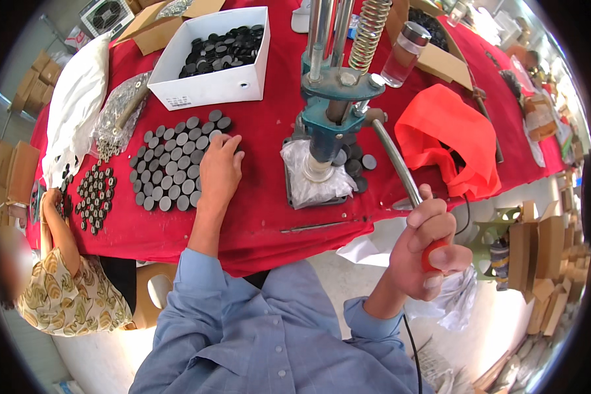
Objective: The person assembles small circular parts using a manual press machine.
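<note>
My left hand [222,167] is at the right edge of a patch of round dark grey discs [167,167] laid flat on the red cloth. Its fingers are curled together; whatever they may pinch is hidden. My right hand [428,253] is wrapped round the red grip [433,255] of a metal lever [399,161]. This lever slants up to a green hand press [327,134] with steel columns and a coil spring [370,33]. Clear plastic film [302,171] covers the press base, under the ram. A few more grey discs [369,161] lie beside the press on its right.
Behind the discs stands a white box [207,95] of black discs. Small ringed parts [96,200] lie at left, near a co-worker's hand [51,197]. An orange-red cloth [443,134], a clear jar [404,56] and open cartons sit right of the press.
</note>
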